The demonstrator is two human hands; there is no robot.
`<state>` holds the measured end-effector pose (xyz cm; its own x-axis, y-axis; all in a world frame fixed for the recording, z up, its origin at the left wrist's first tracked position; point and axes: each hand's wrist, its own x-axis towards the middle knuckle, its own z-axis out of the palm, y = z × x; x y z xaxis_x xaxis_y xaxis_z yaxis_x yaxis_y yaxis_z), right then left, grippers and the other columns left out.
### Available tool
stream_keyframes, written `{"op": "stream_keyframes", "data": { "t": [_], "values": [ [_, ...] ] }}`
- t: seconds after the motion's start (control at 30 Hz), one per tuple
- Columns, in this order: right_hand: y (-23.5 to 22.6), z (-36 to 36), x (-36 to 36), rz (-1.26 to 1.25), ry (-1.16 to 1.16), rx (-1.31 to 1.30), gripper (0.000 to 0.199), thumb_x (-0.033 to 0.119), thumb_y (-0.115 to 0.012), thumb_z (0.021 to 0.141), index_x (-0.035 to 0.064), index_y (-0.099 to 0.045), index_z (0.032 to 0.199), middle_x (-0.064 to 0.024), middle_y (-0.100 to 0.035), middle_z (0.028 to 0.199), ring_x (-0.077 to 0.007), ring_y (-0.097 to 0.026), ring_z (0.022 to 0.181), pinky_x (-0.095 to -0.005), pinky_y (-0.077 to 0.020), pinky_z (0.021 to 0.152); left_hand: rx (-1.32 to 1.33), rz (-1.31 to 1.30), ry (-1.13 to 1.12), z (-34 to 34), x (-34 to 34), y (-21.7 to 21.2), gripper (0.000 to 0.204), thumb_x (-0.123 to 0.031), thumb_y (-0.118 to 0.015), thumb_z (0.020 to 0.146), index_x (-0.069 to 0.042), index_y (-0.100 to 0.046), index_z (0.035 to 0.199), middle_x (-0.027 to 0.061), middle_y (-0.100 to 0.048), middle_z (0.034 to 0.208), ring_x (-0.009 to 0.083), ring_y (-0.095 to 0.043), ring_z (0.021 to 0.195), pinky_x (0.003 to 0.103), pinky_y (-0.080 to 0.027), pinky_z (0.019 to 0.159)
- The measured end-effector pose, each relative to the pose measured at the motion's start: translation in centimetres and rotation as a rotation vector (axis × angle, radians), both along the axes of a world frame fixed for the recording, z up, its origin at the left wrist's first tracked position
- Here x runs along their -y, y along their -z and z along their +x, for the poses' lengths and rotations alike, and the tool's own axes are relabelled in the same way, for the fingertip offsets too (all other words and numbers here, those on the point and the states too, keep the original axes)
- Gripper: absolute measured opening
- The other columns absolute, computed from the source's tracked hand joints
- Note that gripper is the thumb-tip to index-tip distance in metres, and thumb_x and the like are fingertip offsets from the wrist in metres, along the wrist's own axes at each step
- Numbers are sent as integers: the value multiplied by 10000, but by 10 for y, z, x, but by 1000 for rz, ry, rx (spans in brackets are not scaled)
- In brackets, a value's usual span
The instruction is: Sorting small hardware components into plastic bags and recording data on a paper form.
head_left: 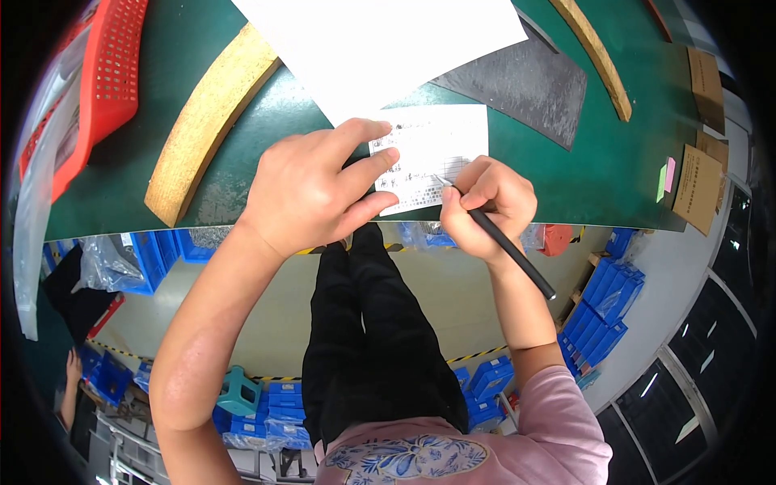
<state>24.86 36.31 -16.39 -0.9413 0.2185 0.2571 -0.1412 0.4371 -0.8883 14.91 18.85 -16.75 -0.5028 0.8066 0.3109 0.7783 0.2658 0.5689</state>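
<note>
A small white paper slip (436,137) with printed lines and handwriting lies near the front edge of the green table (315,182). My right hand (493,206) grips a black pen (517,257), its tip touching the slip about the middle. At the slip's left side, my left hand (323,182) lies with its fingers spread, fingertips resting on the paper. Just beyond, a large white sheet (380,48) covers part of the table and reaches under or beside the slip's far edge; which one cannot be told.
A curved wooden strip (210,121) lies left of my hands, a thinner one (596,56) far right. A dark grey plate (525,85) sits partly under the sheet. A red basket (117,77) stands at left, cardboard pieces (697,186) at right. Blue bins (602,303) stand below.
</note>
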Motion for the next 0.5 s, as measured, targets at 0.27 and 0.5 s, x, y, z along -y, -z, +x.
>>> {"op": "stream_keyframes", "data": {
  "t": [0.27, 0.5],
  "values": [
    [2, -2, -4, -12, -20, 79, 266, -40, -600, 548, 66, -357, 527, -27, -425, 476, -96, -388, 395, -203, -279, 371, 4, -12, 6, 0, 1, -1, 304, -248, -700, 578, -91, -622, 826, 39, -568, 936, 147, -542, 580, 232, -417, 471],
    [2, -3, -4, 10, -37, 63, 262, -43, -598, 546, 66, -361, 524, -28, -421, 473, -98, -384, 388, -207, -276, 364, -2, -15, 0, 0, 0, -1, 305, -248, -699, 579, -92, -623, 829, 42, -568, 936, 147, -539, 572, 231, -416, 467]
  ]
}}
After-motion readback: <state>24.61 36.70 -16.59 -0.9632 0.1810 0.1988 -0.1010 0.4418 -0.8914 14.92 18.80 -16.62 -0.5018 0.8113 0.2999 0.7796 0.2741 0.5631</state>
